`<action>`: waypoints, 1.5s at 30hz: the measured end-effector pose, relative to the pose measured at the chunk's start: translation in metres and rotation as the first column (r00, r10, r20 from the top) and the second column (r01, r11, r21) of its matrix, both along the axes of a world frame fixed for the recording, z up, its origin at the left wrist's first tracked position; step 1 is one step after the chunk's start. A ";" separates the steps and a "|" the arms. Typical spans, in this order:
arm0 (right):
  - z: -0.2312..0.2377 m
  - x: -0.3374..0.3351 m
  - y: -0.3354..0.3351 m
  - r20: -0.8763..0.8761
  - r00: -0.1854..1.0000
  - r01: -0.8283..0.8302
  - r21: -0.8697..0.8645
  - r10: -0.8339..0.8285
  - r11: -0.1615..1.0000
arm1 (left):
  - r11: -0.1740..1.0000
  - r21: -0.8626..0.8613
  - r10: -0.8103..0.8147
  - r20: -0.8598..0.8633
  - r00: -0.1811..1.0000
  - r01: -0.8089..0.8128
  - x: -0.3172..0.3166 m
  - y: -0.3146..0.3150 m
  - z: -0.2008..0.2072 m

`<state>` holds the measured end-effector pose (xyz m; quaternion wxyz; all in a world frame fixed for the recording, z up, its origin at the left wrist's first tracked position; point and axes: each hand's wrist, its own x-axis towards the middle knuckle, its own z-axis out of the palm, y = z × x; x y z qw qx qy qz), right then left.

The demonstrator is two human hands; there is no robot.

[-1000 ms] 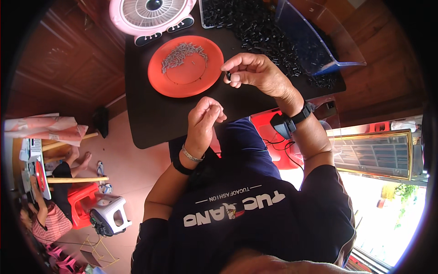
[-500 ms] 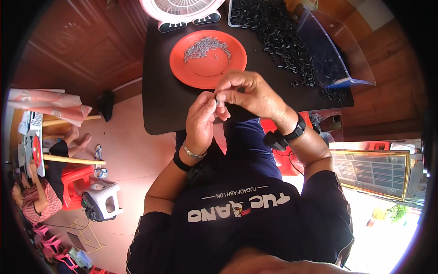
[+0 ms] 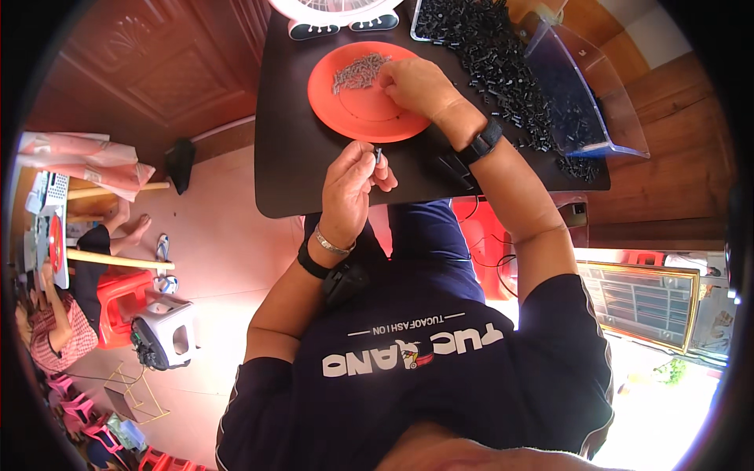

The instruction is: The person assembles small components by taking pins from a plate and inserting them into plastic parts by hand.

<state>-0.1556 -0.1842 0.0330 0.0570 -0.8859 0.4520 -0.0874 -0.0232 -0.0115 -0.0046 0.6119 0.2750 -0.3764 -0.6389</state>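
My left hand (image 3: 352, 179) is in front of the plate, near the table's front edge. Thumb and fingers pinch a small black cylindrical piece (image 3: 378, 155) that stands upright. My right hand (image 3: 422, 88) reaches over the right part of an orange-red plate (image 3: 345, 122), its fingers bent together and pointing down beside a heap of small grey metal pins (image 3: 360, 72). The fingertips are partly hidden, and whatever they hold does not show. The plate lies on the dark table (image 3: 287, 169).
Many small black cylindrical pieces (image 3: 503, 82) lie spread at the back right beside a clear plastic bin (image 3: 573, 102) on its side. A white fan (image 3: 334, 9) stands behind the plate. At far left a person (image 3: 63, 330) sits near stools (image 3: 122, 302).
My right hand has left my left hand and moved forward onto the plate, by the grey pins. My left hand keeps its pinch, and the black piece shows more plainly. The view has shifted slightly.
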 end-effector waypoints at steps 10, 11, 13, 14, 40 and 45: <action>0.028 -0.018 0.051 0.679 0.728 -0.322 0.466 -0.099 0.824 | 1.000 -0.024 -0.003 -0.008 1.000 0.003 0.001 0.000 -0.001; 0.031 -0.020 0.064 0.736 0.655 -0.380 0.517 -0.172 0.767 | 1.000 -0.022 -0.009 -0.005 1.000 0.009 0.000 0.000 -0.001; 0.032 -0.025 0.086 0.775 0.575 -0.469 0.574 -0.260 0.672 | 0.999 -0.039 0.010 0.047 0.999 -0.009 -0.001 0.002 0.000; 0.030 -0.026 0.097 0.791 0.536 -0.477 0.571 -0.294 0.668 | 0.999 -0.037 0.001 0.052 0.999 0.001 -0.003 0.002 0.001; 0.008 -0.122 0.141 0.628 0.770 0.151 -0.351 0.113 0.924 | 0.983 0.020 -0.183 0.148 0.972 0.182 -0.057 -0.005 0.013; 0.010 -0.179 0.118 0.349 0.884 0.420 -0.305 -0.310 0.855 | 0.979 0.019 -0.204 0.191 0.960 0.204 -0.059 -0.009 0.013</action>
